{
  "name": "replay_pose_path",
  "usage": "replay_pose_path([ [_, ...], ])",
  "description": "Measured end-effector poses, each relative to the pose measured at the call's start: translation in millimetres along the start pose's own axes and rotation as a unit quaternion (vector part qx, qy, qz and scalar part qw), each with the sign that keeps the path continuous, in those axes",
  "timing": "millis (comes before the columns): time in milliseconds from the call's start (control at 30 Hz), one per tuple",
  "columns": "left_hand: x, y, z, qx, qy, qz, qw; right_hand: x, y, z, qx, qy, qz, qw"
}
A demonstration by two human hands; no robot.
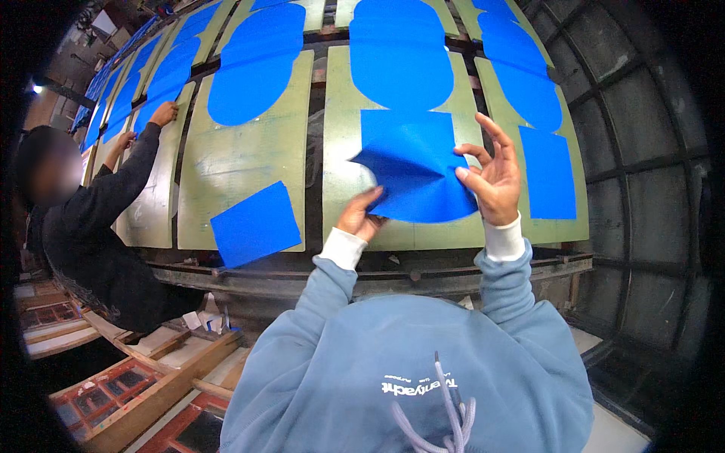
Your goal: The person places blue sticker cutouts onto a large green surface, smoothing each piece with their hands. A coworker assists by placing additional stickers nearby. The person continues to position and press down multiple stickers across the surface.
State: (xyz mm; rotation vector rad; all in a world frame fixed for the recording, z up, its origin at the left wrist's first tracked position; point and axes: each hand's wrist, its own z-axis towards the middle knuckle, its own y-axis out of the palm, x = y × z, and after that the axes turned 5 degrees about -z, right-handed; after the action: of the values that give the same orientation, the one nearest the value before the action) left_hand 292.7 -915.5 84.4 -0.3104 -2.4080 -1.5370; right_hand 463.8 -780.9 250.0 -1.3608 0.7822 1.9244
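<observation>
A blue sheet piece (416, 181) with a curved near edge is buckled up before me, a dark fold running across its middle. My left hand (359, 212) grips its lower left edge, thumb on top and fingers partly hidden below. At its right edge is my right hand (493, 175), thumb and index fingertips by the sheet, the other fingers raised. Whether those two fingertips pinch it is unclear. The far part of the piece lies on a greenish board (396, 238), just below a larger rounded blue piece (402, 62).
A co-worker (102, 226) at the left reaches over blue pieces on neighbouring boards. One loose blue square (257, 226) lies askew, overhanging the near edge; another blue piece (548, 175) lies to the right. Dark gaps separate the boards. A rail (413, 276) runs along the front, and a dark panelled wall (640, 136) stands right.
</observation>
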Motion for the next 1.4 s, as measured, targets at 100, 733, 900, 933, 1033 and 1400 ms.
replay_pose_path([
  [100,12.4,10.0,8.6,0.063,0.110,0.120,0.985,54.4,-41.3,1.6,0.058,0.020,-0.015,0.998],
  [733,17.5,-37.7,48.8,0.254,0.063,0.507,0.822,198.7,-103.4,-62.1,0.102,0.261,-0.333,0.900],
  [900,6.9,-37.2,32.0,0.262,0.059,0.520,0.811,173.4,-108.4,-81.0,0.028,0.266,-0.425,0.865],
  [933,5.2,-40.6,28.7,0.257,0.067,0.527,0.807,172.4,-109.7,-86.6,0.021,0.266,-0.437,0.859],
  [1033,1.1,-44.3,18.7,0.264,0.076,0.562,0.780,172.3,-109.7,-96.0,0.016,0.203,-0.452,0.868],
  [1400,-1.3,-44.0,13.6,0.267,0.081,0.581,0.764,170.1,-107.3,-100.3,0.043,0.236,-0.445,0.863],
])
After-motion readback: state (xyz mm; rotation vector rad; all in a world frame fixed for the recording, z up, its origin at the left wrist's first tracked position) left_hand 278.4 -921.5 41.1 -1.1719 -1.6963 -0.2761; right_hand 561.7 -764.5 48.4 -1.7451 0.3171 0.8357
